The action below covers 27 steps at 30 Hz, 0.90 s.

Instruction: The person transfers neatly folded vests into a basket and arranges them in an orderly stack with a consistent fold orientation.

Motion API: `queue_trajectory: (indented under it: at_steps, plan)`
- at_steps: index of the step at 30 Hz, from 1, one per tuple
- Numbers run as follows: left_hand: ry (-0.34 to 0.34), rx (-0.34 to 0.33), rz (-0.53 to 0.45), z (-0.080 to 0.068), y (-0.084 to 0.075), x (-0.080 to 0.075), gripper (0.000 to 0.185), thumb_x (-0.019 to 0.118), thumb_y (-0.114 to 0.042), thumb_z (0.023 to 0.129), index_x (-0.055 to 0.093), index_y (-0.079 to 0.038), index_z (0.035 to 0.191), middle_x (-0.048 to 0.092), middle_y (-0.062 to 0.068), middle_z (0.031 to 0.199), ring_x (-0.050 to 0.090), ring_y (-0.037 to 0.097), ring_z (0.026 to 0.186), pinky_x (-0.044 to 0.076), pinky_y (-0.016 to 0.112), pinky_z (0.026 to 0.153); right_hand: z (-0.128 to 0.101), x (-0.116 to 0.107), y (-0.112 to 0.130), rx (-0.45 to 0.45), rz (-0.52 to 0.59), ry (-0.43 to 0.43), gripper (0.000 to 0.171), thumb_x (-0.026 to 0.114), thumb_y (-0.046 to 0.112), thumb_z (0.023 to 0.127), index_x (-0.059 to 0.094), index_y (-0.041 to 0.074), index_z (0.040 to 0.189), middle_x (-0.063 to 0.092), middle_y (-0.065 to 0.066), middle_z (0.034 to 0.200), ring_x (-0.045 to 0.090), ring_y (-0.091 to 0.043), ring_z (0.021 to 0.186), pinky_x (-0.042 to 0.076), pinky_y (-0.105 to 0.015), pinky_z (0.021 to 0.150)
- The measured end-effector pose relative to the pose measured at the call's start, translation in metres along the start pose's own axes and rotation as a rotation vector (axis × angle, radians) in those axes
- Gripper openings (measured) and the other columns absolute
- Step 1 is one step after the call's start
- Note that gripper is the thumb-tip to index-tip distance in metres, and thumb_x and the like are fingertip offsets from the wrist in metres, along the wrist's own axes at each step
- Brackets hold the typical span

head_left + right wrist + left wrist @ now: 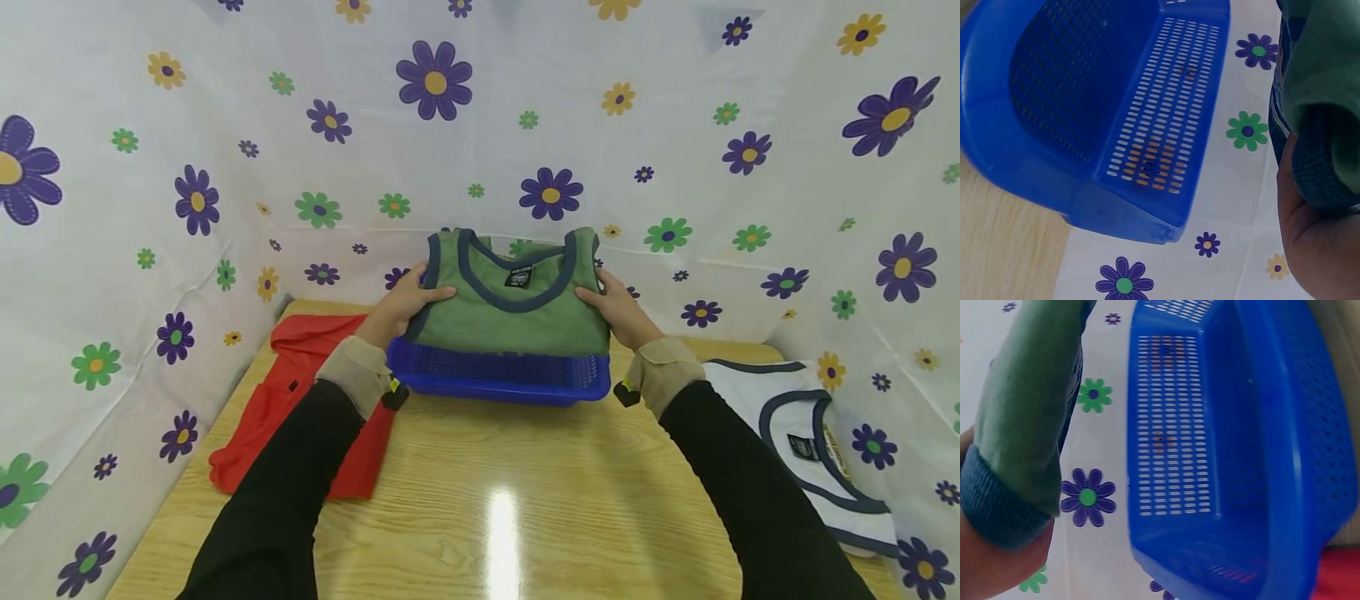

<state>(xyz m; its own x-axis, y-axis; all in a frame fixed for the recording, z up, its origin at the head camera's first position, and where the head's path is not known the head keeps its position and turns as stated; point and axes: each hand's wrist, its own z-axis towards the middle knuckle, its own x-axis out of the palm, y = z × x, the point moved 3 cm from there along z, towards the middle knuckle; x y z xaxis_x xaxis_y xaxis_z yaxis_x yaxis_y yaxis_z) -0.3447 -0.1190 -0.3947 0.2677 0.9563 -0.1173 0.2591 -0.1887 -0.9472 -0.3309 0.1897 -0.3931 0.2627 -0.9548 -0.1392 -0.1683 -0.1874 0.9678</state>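
A folded green tank top [510,312] with dark blue trim hangs just above a blue perforated plastic basket [498,375] at the back of the wooden table [495,500]. My left hand [405,302] grips its left edge and my right hand [618,308] grips its right edge. In the left wrist view the green top [1022,425] is pinched in my hand beside the empty basket [1222,456]. In the right wrist view the top [1322,94] sits in my fingers next to the basket [1085,112], whose inside holds nothing.
A red garment [300,400] lies flat on the table to the left of the basket. A white tank top [810,442] with dark trim lies at the right. A flowered white cloth [480,125] walls in the table on three sides.
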Motion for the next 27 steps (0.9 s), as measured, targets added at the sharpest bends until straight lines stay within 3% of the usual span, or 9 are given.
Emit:
queue_trajectory:
  at_steps: [7, 11, 16, 23, 27]
  plan:
    - [0.012, -0.041, -0.056, 0.009, 0.015, 0.001, 0.063, 0.055, -0.020, 0.095, 0.023, -0.022, 0.149, 0.060, -0.008, 0.088, 0.062, 0.006, 0.071, 0.052, 0.025, 0.069, 0.010, 0.000, -0.014, 0.085, -0.064, -0.038, 0.062, 0.045, 0.020, 0.100, 0.012, 0.006, 0.151, 0.033, -0.022, 0.146, 0.039, -0.034, 0.131, 0.035, -0.046, 0.109]
    - [0.008, -0.081, -0.051, 0.015, 0.025, 0.000, 0.062, 0.051, -0.020, 0.097, 0.019, -0.023, 0.151, 0.059, 0.001, 0.110, 0.060, 0.008, 0.080, 0.050, 0.027, 0.079, 0.014, 0.001, -0.022, 0.138, -0.086, -0.069, 0.065, 0.047, 0.022, 0.099, 0.011, 0.005, 0.151, 0.033, -0.023, 0.146, 0.041, -0.035, 0.129, 0.038, -0.046, 0.107]
    - [-0.006, -0.135, -0.008, 0.022, 0.036, 0.001, 0.066, 0.049, -0.020, 0.098, 0.012, -0.022, 0.152, 0.042, 0.012, 0.142, 0.053, 0.018, 0.102, 0.044, 0.035, 0.095, 0.018, 0.004, -0.030, 0.178, -0.133, -0.061, 0.068, 0.047, 0.023, 0.098, 0.008, 0.003, 0.151, 0.031, -0.025, 0.147, 0.041, -0.037, 0.130, 0.039, -0.046, 0.106]
    - [-0.006, -0.156, 0.058, 0.031, 0.046, 0.004, 0.067, 0.047, -0.020, 0.099, 0.007, -0.019, 0.153, 0.026, 0.012, 0.153, 0.045, 0.027, 0.120, 0.041, 0.039, 0.101, 0.016, 0.009, -0.032, 0.220, -0.138, 0.020, 0.064, 0.042, 0.016, 0.100, 0.007, -0.003, 0.149, 0.028, -0.028, 0.147, 0.042, -0.035, 0.127, 0.037, -0.046, 0.107]
    - [-0.005, -0.164, 0.065, 0.036, 0.052, 0.004, 0.065, 0.046, -0.018, 0.099, 0.008, -0.018, 0.153, 0.026, 0.013, 0.153, 0.044, 0.029, 0.123, 0.041, 0.040, 0.101, 0.018, 0.012, -0.034, 0.242, -0.096, 0.059, 0.061, 0.038, 0.008, 0.099, 0.005, -0.005, 0.148, 0.024, -0.028, 0.148, 0.039, -0.034, 0.127, 0.034, -0.047, 0.110]
